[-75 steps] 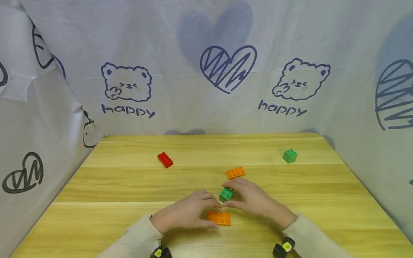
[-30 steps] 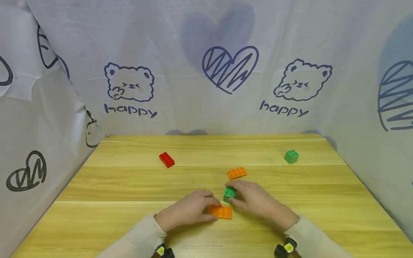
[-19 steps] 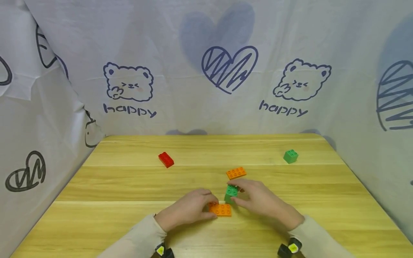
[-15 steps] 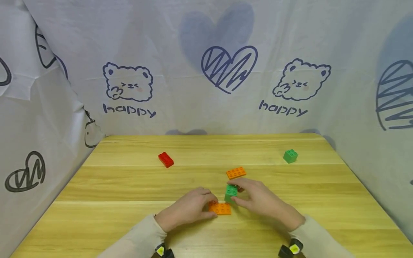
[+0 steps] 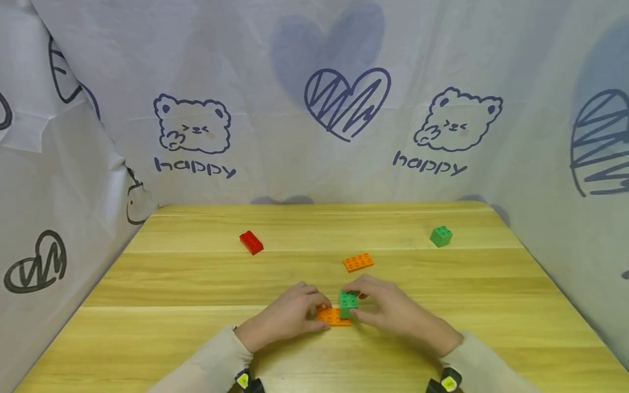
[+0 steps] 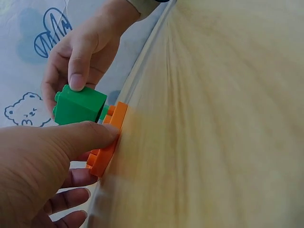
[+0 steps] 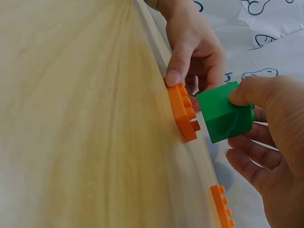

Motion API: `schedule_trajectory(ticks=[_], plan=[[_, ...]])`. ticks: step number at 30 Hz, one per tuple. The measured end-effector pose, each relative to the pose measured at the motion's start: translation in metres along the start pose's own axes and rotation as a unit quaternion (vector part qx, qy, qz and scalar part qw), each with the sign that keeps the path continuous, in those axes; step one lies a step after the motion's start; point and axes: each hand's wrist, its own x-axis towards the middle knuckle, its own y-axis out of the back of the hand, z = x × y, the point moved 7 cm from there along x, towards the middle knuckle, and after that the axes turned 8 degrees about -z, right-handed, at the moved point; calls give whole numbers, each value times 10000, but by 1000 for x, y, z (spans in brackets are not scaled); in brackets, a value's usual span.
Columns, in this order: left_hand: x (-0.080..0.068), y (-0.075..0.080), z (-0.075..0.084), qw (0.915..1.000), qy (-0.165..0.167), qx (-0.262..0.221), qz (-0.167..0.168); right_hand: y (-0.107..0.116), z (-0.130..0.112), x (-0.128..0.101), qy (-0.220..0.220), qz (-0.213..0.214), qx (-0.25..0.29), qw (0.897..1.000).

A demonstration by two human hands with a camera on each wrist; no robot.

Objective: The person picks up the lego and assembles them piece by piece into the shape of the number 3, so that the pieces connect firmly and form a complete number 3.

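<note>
1. The right hand (image 5: pixel 393 311) is pinching a green square brick (image 5: pixel 348 303) between thumb and fingers (image 7: pixel 247 92) and is holding it over the right end of a flat orange plate (image 5: pixel 333 316). In the right wrist view the brick is sitting just off the plate's studs, slightly tilted; whether it is touching them is hard to tell from the head view.
2. The left hand (image 5: pixel 290 316) is bracing that orange plate on the bench (image 5: pixel 196 284), thumb (image 6: pixel 80 137) and fingertips curled and pressing against its edges.
3. What could go wrong, as a judgement: the brick is looking a little skewed to the stud rows, so pressing it down may be jamming one corner instead of seating it. A hard push on the plate's end could also tip or slide the thin plate out from under the left hand, since only its edges are being held.
4. A second orange plate (image 5: pixel 358 262) is lying just beyond the right hand, near enough to be nudged by the knuckles if the hand swings outward.
5. A red brick (image 5: pixel 251 242) is lying farther back on the left and another green brick (image 5: pixel 441 236) far back on the right, both well apart from the hands and not standing in the way.
6. A printed cloth (image 5: pixel 314 109) with bears and hearts is hanging around the bench.
</note>
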Motion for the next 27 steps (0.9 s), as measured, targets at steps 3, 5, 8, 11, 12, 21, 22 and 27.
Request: schedule_trajectory(ticks=[3,5,8,11,12,21,22,27], plan=[[0,1,0,10000,-16,-53,34,-2,-3,1,99,11,-32,9999],[0,1,0,10000,-35,-67,62,-4,-4,1,139,13,-57,9999],[0,1,0,9999,-46,-80,89,-6,-5,1,172,30,-139,9998],[0,-1,-1,9999,-19,-80,88,-8,-4,2,173,13,-203,9996],[0,-1,-2,9999,-10,-79,87,-9,-4,2,183,9,-224,9996],[-1,-3,-2,9999,19,-92,113,-11,-6,2,256,45,-357,9990],[-1,-3,-2,9999,29,-91,109,-12,-6,2,241,47,-363,9990],[-1,-2,-2,9999,57,-109,88,-13,-6,3,188,74,-343,9992]])
